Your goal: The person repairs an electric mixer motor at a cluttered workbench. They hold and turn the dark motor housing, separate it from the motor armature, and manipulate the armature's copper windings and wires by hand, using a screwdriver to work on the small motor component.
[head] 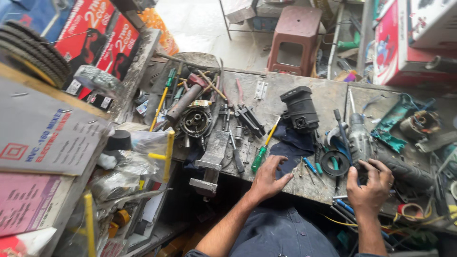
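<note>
The grey power tool body (pixel 360 139) lies on the right part of the counter (pixel 328 95), its length running away from the person, with a dark thick hose or handle section (pixel 404 171) trailing off to the right of it. The right hand (pixel 371 183) rests over its near end, fingers curled down onto the metal, clamped loosely on the tool rather than lifting it. Just left of that hand a black rubber ring (pixel 334 163) lies flat, with a couple of blue-handled small tools (pixel 310 165) beside it.

The left hand (pixel 269 178) is well apart from the right, spread flat with fingers apart, pressing on the edge of a dark blue cloth (pixel 293 145) near the counter's front edge; it grips nothing. Touching distance to its left lies a green-handled screwdriver (pixel 261 154) with a yellow shaft end. Behind the cloth stands a black motor housing (pixel 300 110).

Farther left the counter is heaped: a round metal gear casing (pixel 194 122), a grey metal bracket (pixel 212 159) hanging over the front edge, black pliers (pixel 250 120), a small hinge (pixel 260 90). On the far right sits a teal tool shell (pixel 395 121), opened up. Beyond the counter a brown plastic stool (pixel 295 40) stands on the floor, and stacked cardboard boxes (pixel 43 143) fill the left side
</note>
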